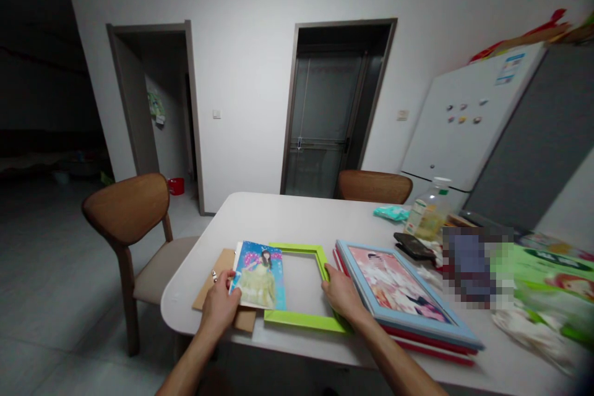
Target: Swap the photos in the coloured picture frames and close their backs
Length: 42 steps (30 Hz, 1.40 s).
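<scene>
My left hand (220, 304) grips the left edge of a photo (258, 278) of a figure in a pale yellow dress on a blue and pink background. The photo overlaps the left side of a lime green picture frame (306, 320), whose opening shows the white tabletop. My right hand (342, 291) is closed around the frame's right side. Partly under the photo and left hand lies a brown backing board (244, 320) with a small metal fitting. Just right of my right hand, a light blue framed picture (394, 281) rests on red frames (427, 346).
Behind the stack on the white table (278, 213) are a dark phone-like object (414, 246), a clear bottle (429, 213) and a teal packet (390, 214). Green packaging (547, 272) lies at the right. Wooden chairs (132, 210) stand left and behind.
</scene>
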Each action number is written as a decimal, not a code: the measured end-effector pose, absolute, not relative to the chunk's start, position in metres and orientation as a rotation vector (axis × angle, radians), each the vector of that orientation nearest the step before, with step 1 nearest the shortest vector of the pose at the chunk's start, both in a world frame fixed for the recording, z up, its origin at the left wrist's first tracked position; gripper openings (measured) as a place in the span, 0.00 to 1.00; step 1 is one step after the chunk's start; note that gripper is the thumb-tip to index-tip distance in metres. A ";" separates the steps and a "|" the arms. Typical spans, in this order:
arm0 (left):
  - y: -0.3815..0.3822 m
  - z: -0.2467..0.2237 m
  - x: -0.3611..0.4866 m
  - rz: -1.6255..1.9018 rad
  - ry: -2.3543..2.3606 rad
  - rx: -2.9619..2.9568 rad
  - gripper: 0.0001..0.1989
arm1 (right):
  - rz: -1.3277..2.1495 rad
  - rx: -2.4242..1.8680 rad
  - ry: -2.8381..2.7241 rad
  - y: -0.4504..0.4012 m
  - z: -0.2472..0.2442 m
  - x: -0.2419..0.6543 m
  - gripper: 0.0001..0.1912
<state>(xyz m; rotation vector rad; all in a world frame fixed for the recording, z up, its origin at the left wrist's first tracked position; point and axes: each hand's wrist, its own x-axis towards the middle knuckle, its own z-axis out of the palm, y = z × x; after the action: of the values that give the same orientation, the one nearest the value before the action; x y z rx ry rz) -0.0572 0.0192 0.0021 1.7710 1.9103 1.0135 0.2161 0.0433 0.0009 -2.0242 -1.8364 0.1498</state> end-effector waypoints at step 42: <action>0.017 0.018 -0.003 1.303 1.417 2.198 0.23 | 1.025 -1.034 -1.175 0.037 0.042 0.112 0.25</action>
<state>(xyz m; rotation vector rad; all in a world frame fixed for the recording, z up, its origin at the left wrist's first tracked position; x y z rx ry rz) -0.0026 0.0171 0.0178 2.1983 1.4169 1.3028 0.1123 0.0373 0.0421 -1.0345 -1.1755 1.0254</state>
